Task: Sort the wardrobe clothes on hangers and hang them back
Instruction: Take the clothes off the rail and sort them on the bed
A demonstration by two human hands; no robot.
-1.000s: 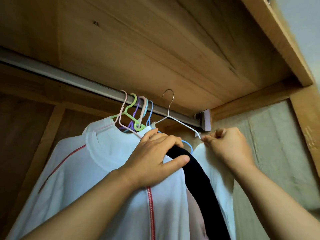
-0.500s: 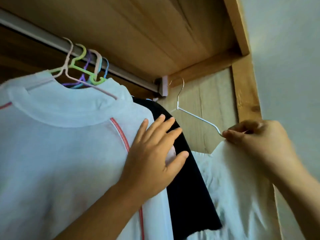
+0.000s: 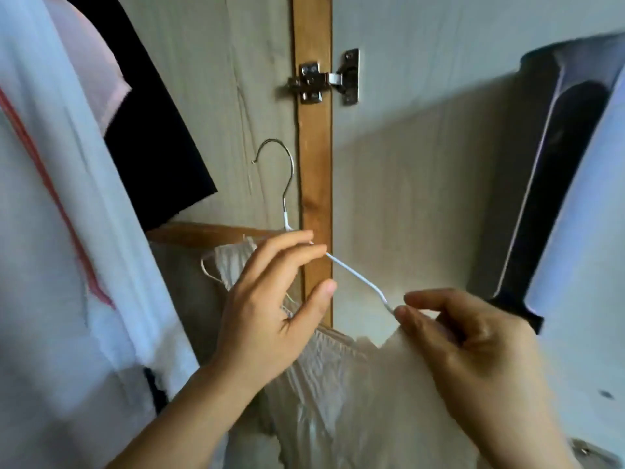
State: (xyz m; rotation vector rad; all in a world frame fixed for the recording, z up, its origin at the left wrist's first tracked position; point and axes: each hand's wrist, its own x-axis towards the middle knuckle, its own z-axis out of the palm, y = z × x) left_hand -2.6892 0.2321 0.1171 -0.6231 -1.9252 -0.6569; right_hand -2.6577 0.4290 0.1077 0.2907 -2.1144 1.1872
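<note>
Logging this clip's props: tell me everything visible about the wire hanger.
The wire hanger is thin, with a bare grey metal hook at the top and a white-coated neck and arm. It is off any rail, hook free in the air before the wardrobe wall. The right hand pinches its right shoulder bend; the left hand reaches around the neck. A white garment hangs from it.

The left hand [image 3: 260, 319] hides the wire hanger's [image 3: 355, 277] neck; the white garment [image 3: 355, 401] runs off the bottom edge.
</note>
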